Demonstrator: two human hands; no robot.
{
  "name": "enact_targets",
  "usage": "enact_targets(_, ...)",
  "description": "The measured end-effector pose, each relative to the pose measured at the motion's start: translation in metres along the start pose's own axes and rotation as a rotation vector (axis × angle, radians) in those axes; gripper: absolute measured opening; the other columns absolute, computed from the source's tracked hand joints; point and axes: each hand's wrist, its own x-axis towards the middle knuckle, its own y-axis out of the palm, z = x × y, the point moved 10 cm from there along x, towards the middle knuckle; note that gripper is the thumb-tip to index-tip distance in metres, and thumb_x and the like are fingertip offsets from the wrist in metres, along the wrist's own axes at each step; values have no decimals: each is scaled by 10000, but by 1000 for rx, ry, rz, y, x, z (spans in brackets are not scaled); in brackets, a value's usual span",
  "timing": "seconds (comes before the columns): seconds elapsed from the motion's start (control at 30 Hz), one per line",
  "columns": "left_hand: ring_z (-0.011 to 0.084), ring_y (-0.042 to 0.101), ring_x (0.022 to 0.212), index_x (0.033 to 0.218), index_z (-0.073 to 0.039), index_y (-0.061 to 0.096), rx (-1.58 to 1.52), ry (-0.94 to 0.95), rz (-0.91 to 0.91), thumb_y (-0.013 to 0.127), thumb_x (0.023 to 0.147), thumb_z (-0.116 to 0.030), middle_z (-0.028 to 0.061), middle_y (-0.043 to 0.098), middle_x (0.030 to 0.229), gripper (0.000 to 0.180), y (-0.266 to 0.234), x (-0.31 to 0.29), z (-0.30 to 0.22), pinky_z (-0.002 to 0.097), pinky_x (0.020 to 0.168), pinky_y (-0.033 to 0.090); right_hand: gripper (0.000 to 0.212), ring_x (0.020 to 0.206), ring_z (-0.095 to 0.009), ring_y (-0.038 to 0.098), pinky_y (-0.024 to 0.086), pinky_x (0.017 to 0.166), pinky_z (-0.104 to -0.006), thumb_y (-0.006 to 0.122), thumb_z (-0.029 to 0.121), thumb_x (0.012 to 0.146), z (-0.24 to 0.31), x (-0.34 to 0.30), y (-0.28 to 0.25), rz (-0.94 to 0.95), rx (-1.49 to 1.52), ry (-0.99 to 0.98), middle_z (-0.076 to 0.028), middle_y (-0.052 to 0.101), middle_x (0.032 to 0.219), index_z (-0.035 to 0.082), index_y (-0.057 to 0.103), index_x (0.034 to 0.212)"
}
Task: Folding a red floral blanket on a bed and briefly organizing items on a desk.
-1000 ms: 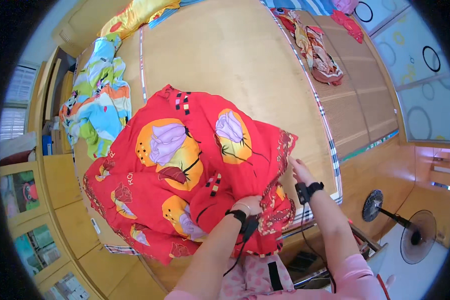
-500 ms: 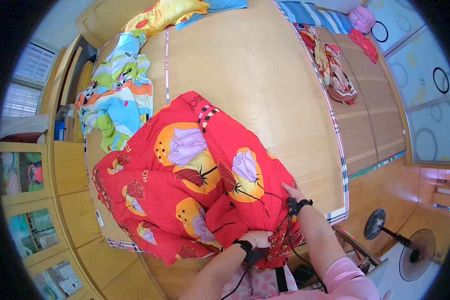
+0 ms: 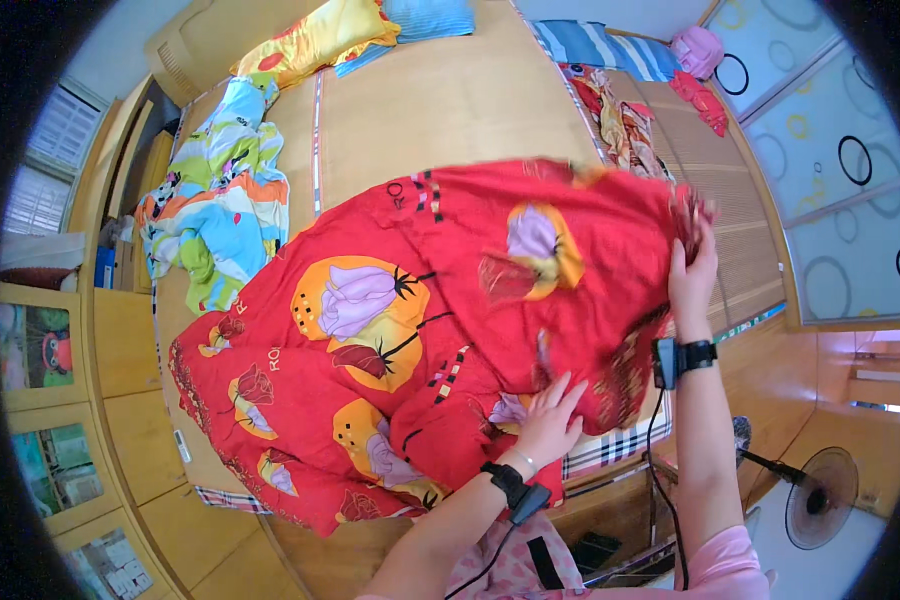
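- Plainly, the red quilt [image 3: 460, 285] lies over the near part of the bed [image 3: 440, 110], rumpled, with its long axis slanting from lower left to upper right.
- One end of it points to the lower left, by the bed's left edge; the other reaches up to the right, where the cloth is blurred and its patterned border bends around.
- Its biggest printed rose [image 3: 340, 300] has the purple bloom toward the left and the black stem toward the right.
- At the upper right corner, the right hand [image 3: 692, 280] holds the quilt's edge between thumb and fingers, its forearm nearly upright in view.
- By the lower right part of the quilt, the left hand [image 3: 550, 425] is wide, fingers spread and pointing up and to the right; whether it presses on the cloth I cannot tell.
- Just below that hand, checked trim [image 3: 620, 448] shows along the bed's near edge.
- Beyond the quilt's left side lies a crumpled multicoloured blanket [image 3: 220, 205], its length running away toward a yellow pillow [image 3: 315, 45].
- Farther up and right, a patterned cloth [image 3: 625, 125] lies lengthwise, with a pink bag [image 3: 697, 50] past it.
- At the lower right stands a fan [image 3: 820, 497].
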Motion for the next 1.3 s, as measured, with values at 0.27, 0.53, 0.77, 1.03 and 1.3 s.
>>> enact_targets(0.27, 438, 312, 1382, 1457, -142, 408, 169, -281, -152, 679, 811, -352, 245, 337, 1493, 732, -33, -48, 76, 573, 1101, 283, 675, 1349, -343, 445, 354, 1126, -398, 696, 190, 867, -28, -186, 72, 575, 173, 271, -256, 458, 1440, -48, 400, 1425)
enact_targets(0.53, 570, 267, 1357, 1539, -123, 184, 327, -861, -183, 767, 721, -395, 351, 206, 1509, 1041, -48, -178, 137, 533, 1138, 280, 678, 1233, -250, 544, 438, 1042, -355, 721, 266, 887, -7, -510, 43, 840, 679, 874, -184, 576, 1317, -42, 397, 1397)
enact_targets(0.77, 489, 592, 1074, 1376, 12, 404, -57, -748, -134, 631, 786, -193, 347, 618, 1084, 665, -11, -200, 193, 482, 964, 462, 550, 1146, -207, 593, 480, 987, -359, 711, 149, 879, 16, -543, 44, 1036, 837, 1178, -103, 622, 1264, -25, 488, 1350)
enact_targets(1.03, 302, 550, 1196, 1442, -7, 343, -494, -344, -345, 603, 966, -240, 241, 443, 1407, 591, -94, -155, 107, 382, 1017, 441, 529, 1176, -238, 593, 488, 1011, -398, 651, 117, 909, 89, -411, -30, 388, 1292, 1287, -121, 593, 1299, 28, 435, 1383)
enact_targets(1.3, 424, 566, 1184, 1474, 18, 151, -123, 129, -197, 816, 734, -315, 313, 472, 1344, 1049, -103, -231, -72, 445, 944, 498, 482, 1144, -199, 598, 478, 992, -370, 672, 92, 901, 232, -334, -99, 552, 1402, 841, -75, 603, 1289, 27, 503, 1349)
